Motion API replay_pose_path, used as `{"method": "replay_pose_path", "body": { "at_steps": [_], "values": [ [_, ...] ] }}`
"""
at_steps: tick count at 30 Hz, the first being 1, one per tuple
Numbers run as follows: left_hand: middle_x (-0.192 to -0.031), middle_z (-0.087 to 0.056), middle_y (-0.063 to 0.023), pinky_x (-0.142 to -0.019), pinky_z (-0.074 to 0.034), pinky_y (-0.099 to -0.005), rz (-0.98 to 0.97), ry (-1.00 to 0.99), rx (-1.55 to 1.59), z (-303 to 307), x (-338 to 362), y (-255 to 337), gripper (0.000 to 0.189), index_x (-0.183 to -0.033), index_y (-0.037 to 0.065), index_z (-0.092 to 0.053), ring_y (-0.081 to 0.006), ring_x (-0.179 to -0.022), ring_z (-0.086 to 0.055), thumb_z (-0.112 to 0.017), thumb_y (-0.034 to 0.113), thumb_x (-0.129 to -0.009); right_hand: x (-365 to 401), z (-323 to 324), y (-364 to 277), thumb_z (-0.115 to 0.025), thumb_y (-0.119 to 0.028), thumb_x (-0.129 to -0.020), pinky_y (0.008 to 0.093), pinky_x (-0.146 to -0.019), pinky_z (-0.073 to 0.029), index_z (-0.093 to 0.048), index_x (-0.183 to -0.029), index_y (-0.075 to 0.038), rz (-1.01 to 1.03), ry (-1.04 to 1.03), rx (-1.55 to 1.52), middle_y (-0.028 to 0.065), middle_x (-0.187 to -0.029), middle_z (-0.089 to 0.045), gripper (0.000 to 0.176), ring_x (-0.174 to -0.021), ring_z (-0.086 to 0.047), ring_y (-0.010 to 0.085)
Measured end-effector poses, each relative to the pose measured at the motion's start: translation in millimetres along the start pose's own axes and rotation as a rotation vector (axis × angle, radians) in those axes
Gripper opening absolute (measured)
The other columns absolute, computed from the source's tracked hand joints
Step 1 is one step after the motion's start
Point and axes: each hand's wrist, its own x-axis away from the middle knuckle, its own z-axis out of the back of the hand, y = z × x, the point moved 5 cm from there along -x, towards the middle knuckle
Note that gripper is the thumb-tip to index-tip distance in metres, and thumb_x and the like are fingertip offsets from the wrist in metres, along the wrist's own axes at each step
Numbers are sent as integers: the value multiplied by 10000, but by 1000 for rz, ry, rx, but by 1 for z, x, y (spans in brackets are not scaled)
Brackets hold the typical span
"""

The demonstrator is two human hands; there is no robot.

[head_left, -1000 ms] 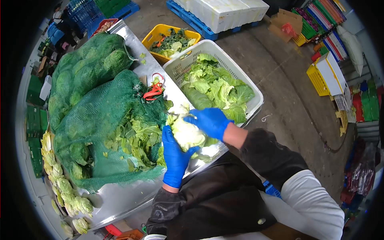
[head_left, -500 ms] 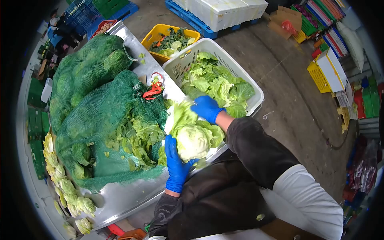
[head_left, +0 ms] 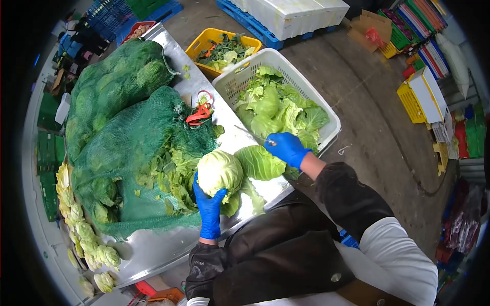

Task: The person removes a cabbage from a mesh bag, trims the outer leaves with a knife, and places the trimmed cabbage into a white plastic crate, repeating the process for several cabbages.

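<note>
A pale green cabbage [head_left: 220, 172] is held over the metal table by my left hand [head_left: 208, 210], its fingers and thumb wrapped around the near side. My right hand [head_left: 287, 149] is a closed fist between the cabbage and the white crate, gripping what looks like a thin knife [head_left: 271, 143]; most of it is hidden. Both hands wear blue gloves. Below the right hand, a large loose cabbage leaf [head_left: 261, 163] spreads across the table edge. The white crate [head_left: 331, 115] holds a heap of cabbage leaves [head_left: 291, 112].
Green mesh sacks [head_left: 117, 127] of cabbages cover much of the metal table [head_left: 148, 250], with leaf scraps near the opening. Trimmed heads [head_left: 92, 245] line the left edge. A yellow crate [head_left: 196, 46] of vegetable scraps stands behind the white one. Foam boxes [head_left: 301, 18] sit farther back.
The cabbage and my left hand have moved left and slightly up. My right hand has moved right and down, away from the cabbage. A pale leaf now lies on the heap in the white crate.
</note>
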Motion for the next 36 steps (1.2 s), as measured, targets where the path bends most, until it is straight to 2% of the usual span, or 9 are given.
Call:
{"method": "replay_pose_path", "body": {
  "at_steps": [2, 6, 9, 10, 12, 16, 24, 28, 36],
  "values": [
    [-1390, -407, -166, -1078, -349, -392, -11, -121, 32, -6, -7, 14, 1085, -1439, -9, -270, -264, -1270, -419, -895, 208, -580, -7, -10, -1, -713, -245, -840, 334, -782, -520, -619, -1203, -75, 374, 155, -763, 103, -1062, -686, 412, -847, -652, 180],
    [-1456, -343, -211, -1095, -332, -410, -377, -392, -472, -36, -29, 71, 1106, -1445, -21, -264, -321, -1336, -370, -894, 273, -584, 9, 13, -74, -702, -317, -863, 312, -906, -468, -525, -1356, -164, 656, -8, -725, 104, -1204, -627, 546, -996, -594, 165],
    [-1478, -310, -227, -1117, -293, -426, -310, -145, -573, -21, -11, 82, 1045, -1438, -24, -285, -338, -1367, -327, -878, 242, -619, 0, -2, -50, -688, -312, -874, 294, -992, -424, -509, -1368, -130, 485, -297, -679, 110, -1292, -583, 556, -1094, -571, 154],
    [-1485, -299, -231, -1130, -258, -435, -179, -29, -341, -19, 5, 74, 982, -1434, -20, -304, -344, -1379, -303, -858, 236, -665, 6, 0, -41, -714, -365, -840, 310, -921, -456, -545, -1314, -112, 471, -149, -688, 114, -1163, -625, 564, -1009, -598, 176],
    [-1495, -312, -175, -1105, -293, -409, -297, 1, -497, -39, 36, 75, 925, -1452, 35, -313, -314, -1363, -328, -833, 148, -695, 21, 0, -41, -741, -417, -806, 327, -850, -489, -581, -1261, -95, 458, 0, -698, 118, -1034, -667, 580, -923, -626, 199],
    [-1437, -335, -207, -1099, -305, -408, -176, 89, -344, -77, 12, 63, 1095, -1477, 16, -202, -317, -1332, -341, -876, 220, -638, 52, -11, -36, -718, -583, -746, 385, -644, -492, -600, -1016, -34, 225, 279, -453, 138, -773, -621, 624, -719, -641, 305],
    [-1261, -433, -207, -1013, -392, -432, -128, -60, -498, -79, -22, 76, 1043, -1376, -3, -347, -355, -1177, -455, -900, 288, -541, 64, 8, -44, -478, -498, -945, 419, -551, -491, -327, -1458, -134, 258, 223, 86, 156, -667, -621, 647, -588, -627, 329],
    [-1230, -457, -189, -999, -403, -430, -88, -59, -491, -77, -24, 71, 966, -1333, 15, -414, -339, -1146, -475, -890, 269, -532, 55, 6, -54, -465, -494, -951, 443, -576, -494, -289, -1480, -214, 320, 254, 52, 167, -711, -643, 625, -619, -630, 358],
    [-1213, -481, -170, -1009, -389, -413, -69, 91, -373, -70, -19, 60, 896, -1278, -19, -435, -311, -1137, -484, -858, 250, -535, 23, 28, -72, -438, -577, -925, 472, -678, -496, -621, -1217, -164, 427, 155, 128, 194, -797, -656, 538, -743, -641, 370]
  ]
}}
